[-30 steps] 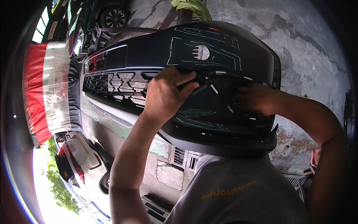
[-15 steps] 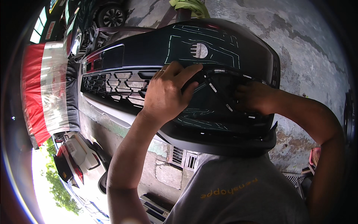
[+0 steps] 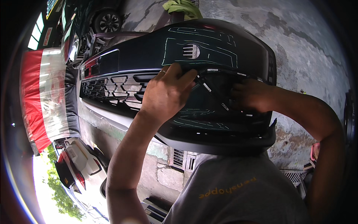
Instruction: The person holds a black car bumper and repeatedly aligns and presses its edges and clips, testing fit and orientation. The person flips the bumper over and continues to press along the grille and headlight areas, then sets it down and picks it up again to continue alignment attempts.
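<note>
A dark car bumper (image 3: 143,52) lies across in front of me, with a black mesh grille (image 3: 125,84) on its left half. My left hand (image 3: 167,89) rests over the grille's right end, its fingers bent around the edge below the painted panel. At the bumper's right end is a black trim recess (image 3: 209,80) with small white marks along its strips. Inside this recess sits my right hand (image 3: 251,96), fingers curled and dark in shadow. Whatever those fingertips grip is hidden. A round hole (image 3: 191,51) opens in the panel above my left hand.
A green cloth (image 3: 183,8) hangs on a stand behind the bumper. To the left is a red, clear and black curtain (image 3: 33,93). A white car (image 3: 80,156) stands at lower left, a dark car's wheel (image 3: 107,21) at the top. A floor grate (image 3: 178,157) lies below.
My left index finger, earlier stretched along the panel edge, is now bent and drawn back, with the thumb tucked closer. The right hand stays in the recess. The view has shifted slightly.
</note>
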Demonstrator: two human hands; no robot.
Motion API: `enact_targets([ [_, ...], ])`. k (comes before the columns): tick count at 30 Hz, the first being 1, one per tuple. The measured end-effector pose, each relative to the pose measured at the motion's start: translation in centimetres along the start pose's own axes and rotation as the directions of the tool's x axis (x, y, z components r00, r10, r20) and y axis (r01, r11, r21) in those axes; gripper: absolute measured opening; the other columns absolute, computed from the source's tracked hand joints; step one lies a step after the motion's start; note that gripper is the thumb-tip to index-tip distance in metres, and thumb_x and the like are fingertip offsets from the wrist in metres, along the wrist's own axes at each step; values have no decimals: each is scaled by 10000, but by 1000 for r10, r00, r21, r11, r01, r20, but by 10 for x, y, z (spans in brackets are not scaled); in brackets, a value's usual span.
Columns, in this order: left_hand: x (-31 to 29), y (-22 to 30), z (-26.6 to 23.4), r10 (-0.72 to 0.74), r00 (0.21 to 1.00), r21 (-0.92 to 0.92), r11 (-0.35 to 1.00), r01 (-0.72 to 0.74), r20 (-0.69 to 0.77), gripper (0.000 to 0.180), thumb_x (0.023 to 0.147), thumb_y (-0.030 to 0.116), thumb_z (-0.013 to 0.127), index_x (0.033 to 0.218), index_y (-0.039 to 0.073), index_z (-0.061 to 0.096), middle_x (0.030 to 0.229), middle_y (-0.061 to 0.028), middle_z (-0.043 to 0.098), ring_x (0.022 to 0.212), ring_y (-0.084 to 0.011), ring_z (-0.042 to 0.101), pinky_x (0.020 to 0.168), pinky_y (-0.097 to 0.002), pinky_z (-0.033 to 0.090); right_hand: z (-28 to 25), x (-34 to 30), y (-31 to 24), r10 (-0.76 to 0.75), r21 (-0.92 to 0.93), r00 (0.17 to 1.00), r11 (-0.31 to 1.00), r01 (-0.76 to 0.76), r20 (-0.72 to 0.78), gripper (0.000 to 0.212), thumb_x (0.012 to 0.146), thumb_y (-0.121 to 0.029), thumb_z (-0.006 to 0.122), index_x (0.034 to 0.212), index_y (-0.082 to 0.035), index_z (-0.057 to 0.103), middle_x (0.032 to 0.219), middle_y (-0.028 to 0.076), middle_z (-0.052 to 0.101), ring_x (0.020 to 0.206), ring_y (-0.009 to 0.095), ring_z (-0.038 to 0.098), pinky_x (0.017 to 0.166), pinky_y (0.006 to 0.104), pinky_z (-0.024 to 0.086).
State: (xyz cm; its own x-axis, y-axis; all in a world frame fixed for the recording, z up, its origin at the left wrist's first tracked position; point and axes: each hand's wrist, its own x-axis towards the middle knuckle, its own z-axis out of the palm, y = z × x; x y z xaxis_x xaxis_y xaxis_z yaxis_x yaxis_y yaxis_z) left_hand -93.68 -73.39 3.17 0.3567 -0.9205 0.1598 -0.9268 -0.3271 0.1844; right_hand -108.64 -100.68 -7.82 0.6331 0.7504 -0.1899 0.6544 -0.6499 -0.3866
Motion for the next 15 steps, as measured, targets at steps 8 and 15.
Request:
enact_targets([
  [8,2,1,-8,-14,995,43,999,10,103,341,930,128,800,1265,164,750,969,-97,641,872,-282,740,716,-404,649,10,1,-2,-7,-34,1000,999,6,-24,732,665,-232,911,1368,-197,707,1331,65,641,1315,293,569,1030,469,532],
  [15,13,0,-21,34,956,118,991,-71,292,384,974,175,766,1349,179,684,1045,-143,671,954,-344,750,784,-469,627,44,-3,6,-16,-41,992,999,11,-122,659,739,-218,870,1377,-209,706,1470,93,617,1407,329,543,1152,521,472],
])
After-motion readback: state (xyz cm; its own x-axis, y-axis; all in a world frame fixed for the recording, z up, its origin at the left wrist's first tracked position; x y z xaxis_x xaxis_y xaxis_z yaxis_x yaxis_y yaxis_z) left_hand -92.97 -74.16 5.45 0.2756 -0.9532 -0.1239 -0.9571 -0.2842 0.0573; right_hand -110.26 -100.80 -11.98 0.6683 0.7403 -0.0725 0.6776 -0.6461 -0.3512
